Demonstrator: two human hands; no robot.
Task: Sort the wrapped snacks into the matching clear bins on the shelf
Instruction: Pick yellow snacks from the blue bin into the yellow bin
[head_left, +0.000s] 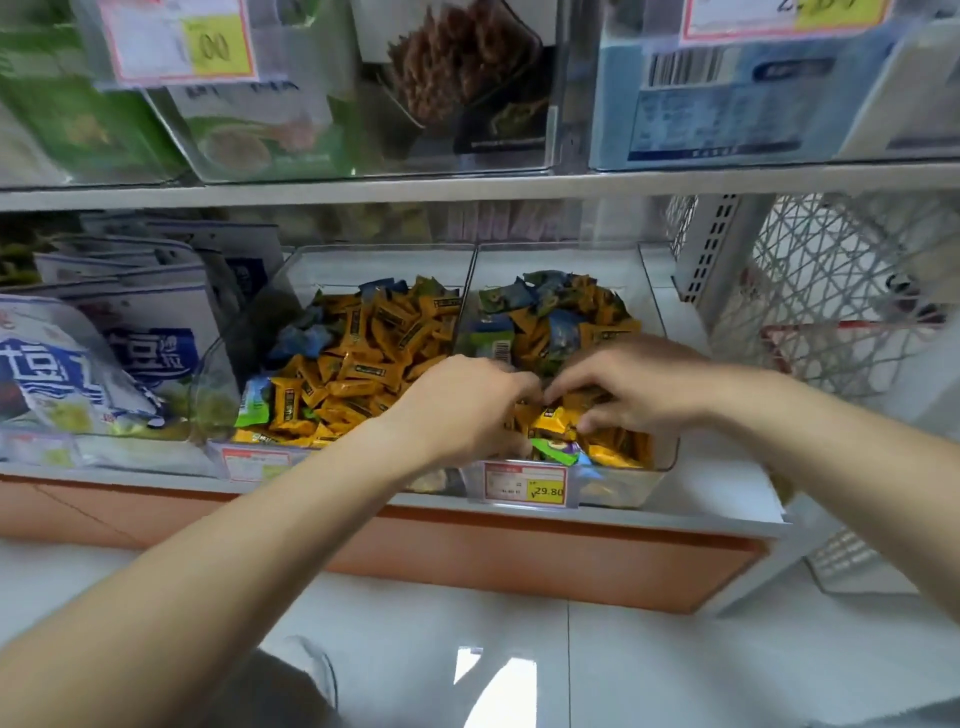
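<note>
Two clear bins stand side by side on the lower shelf. The left bin is full of orange wrapped snacks with a few blue and green ones among them. The right bin holds a mix of orange, blue and green wrapped snacks. Both my hands reach into the right bin's front half. My left hand has its fingers curled down into the pile, and they are blurred. My right hand has bent fingers on orange wrappers. What either hand holds is hidden.
A price tag reading 29.80 hangs on the right bin's front. Blue-and-white snack bags fill the shelf to the left. The upper shelf carries more clear bins. A white wire rack stands at right.
</note>
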